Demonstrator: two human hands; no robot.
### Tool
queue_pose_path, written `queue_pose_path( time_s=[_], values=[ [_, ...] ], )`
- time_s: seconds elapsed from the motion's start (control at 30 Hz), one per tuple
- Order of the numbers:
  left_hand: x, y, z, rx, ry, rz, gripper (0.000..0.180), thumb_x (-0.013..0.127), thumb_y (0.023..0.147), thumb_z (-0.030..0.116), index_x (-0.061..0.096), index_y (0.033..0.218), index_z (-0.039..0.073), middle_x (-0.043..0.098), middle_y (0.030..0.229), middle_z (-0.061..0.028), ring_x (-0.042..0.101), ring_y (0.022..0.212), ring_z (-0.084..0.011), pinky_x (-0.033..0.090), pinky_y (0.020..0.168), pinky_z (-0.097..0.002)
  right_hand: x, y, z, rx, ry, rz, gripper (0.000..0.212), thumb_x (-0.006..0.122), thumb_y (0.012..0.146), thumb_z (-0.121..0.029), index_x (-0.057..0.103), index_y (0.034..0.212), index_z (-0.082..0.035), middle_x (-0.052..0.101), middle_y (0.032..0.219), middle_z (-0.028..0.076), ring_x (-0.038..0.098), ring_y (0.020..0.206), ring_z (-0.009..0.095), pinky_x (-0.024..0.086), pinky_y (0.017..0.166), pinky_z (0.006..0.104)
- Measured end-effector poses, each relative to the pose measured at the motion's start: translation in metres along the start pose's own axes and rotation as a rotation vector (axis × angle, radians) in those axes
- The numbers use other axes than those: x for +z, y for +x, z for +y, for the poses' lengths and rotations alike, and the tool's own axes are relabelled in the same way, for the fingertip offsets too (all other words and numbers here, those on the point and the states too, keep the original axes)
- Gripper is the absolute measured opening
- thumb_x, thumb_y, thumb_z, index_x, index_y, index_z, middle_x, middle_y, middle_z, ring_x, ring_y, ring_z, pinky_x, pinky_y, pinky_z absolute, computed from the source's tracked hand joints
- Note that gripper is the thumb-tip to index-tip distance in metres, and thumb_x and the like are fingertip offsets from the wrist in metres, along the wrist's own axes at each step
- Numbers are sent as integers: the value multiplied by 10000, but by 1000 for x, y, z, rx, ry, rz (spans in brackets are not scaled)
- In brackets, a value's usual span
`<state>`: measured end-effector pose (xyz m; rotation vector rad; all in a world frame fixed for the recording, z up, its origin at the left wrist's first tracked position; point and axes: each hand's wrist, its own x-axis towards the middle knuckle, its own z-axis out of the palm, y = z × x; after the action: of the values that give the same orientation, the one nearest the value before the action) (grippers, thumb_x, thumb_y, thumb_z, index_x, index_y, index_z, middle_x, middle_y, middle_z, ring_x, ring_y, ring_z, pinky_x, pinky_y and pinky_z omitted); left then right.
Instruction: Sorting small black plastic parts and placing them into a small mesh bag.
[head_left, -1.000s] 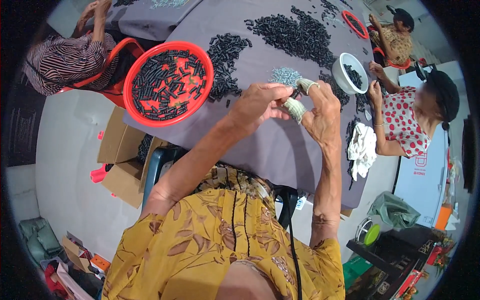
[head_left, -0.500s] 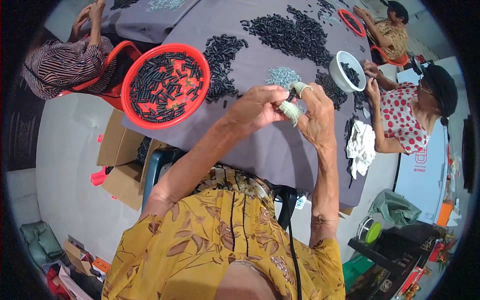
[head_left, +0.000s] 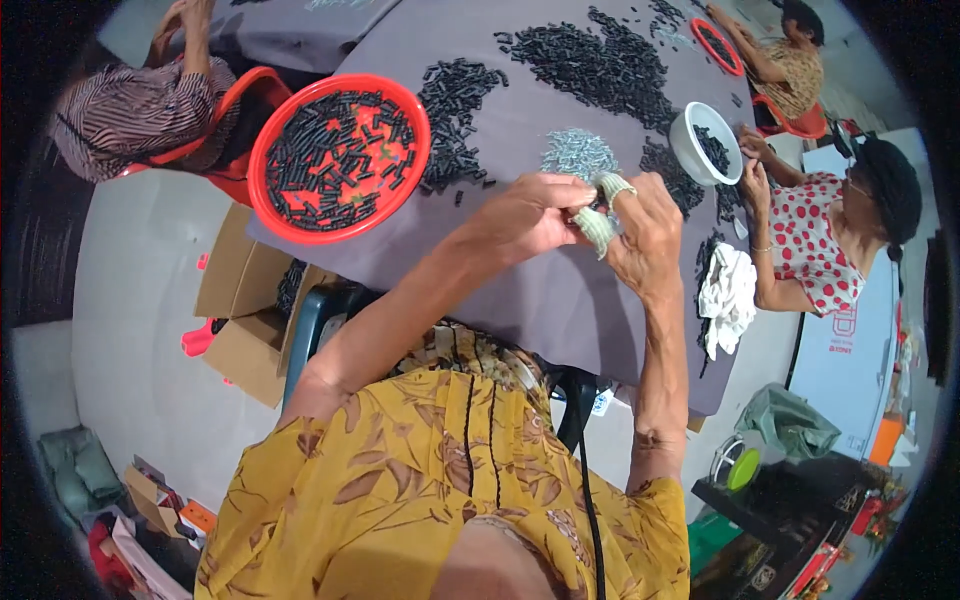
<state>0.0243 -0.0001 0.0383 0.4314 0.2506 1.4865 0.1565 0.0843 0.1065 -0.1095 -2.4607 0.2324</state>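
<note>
Both hands meet over the table's near side, fingertips pinched together. My left hand [head_left: 540, 215] is closed, its thumb and index finger gripping one end of a small dark piece that is mostly hidden. From the other side, my right hand [head_left: 648, 240] pinches at the same spot. Pale knitted finger covers [head_left: 597, 228] wrap its thumb and index finger. Just beyond the hands lies a heap of small silvery metal pieces [head_left: 580, 153]. Short black tube-like pieces [head_left: 590, 65] spread in large piles farther back.
A red basin [head_left: 262, 190] of black pieces sits at the table's left edge, a white bowl [head_left: 690, 165] at the right. White cloth [head_left: 728, 300] lies on the right edge. Other people sit around, one in a dotted top [head_left: 818, 235]. A cardboard box [head_left: 240, 345] stands lower left.
The view has shifted slightly, so the table and basin sit a little farther right. My hands stay pinched together, with the fingers only slightly moved.
</note>
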Motion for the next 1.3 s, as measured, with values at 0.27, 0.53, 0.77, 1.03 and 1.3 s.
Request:
queue_pose_path(
  time_s=[0.27, 0.53, 0.77, 1.03, 1.3],
  values=[
    [-5, 4, -7, -38, -22, 20, 143, 465, 920, 126, 531, 969, 10, 562, 944, -70, 562, 911, -184, 444, 859, -401, 4, -6, 4, -57, -37, 5, 214, 678, 609, -90, 544, 750, 0, 500, 720, 109, 484, 633, 284, 373, 573, 380],
    [-3, -4, 5, 53, 329, 201, 173, 565, 877, 170, 599, 891, 1, 582, 774, -30, 566, 712, -94, 486, 660, -245, 21, -14, 3, 153, -16, 2, 359, 721, 686, -204, 598, 949, 7, 556, 728, 111, 528, 660, 283, 410, 589, 372],
    [-37, -35, 36, 261, 833, 431, 208, 637, 802, 201, 650, 838, -4, 615, 692, -17, 565, 607, -82, 453, 542, -218, 53, -47, 4, 359, 145, -127, 295, 705, 744, -232, 637, 940, -22, 605, 768, 157, 563, 667, 320, 441, 604, 397],
    [-54, -83, 73, 464, 1756, 688, 155, 619, 759, 152, 637, 800, 3, 586, 669, -123, 589, 638, -229, 462, 596, -334, 74, -69, 3, 395, 70, -287, 185, 671, 736, -138, 650, 878, -20, 564, 726, 140, 528, 719, 300, 433, 652, 394],
    [-66, -117, 91, 340, 2090, 875, 186, 563, 795, 137, 633, 914, 12, 593, 867, -175, 583, 825, -331, 453, 747, -406, 78, -72, 5, 373, 70, -257, 142, 663, 716, -94, 631, 828, -12, 544, 725, 137, 508, 730, 302, 433, 648, 402]
  ],
)
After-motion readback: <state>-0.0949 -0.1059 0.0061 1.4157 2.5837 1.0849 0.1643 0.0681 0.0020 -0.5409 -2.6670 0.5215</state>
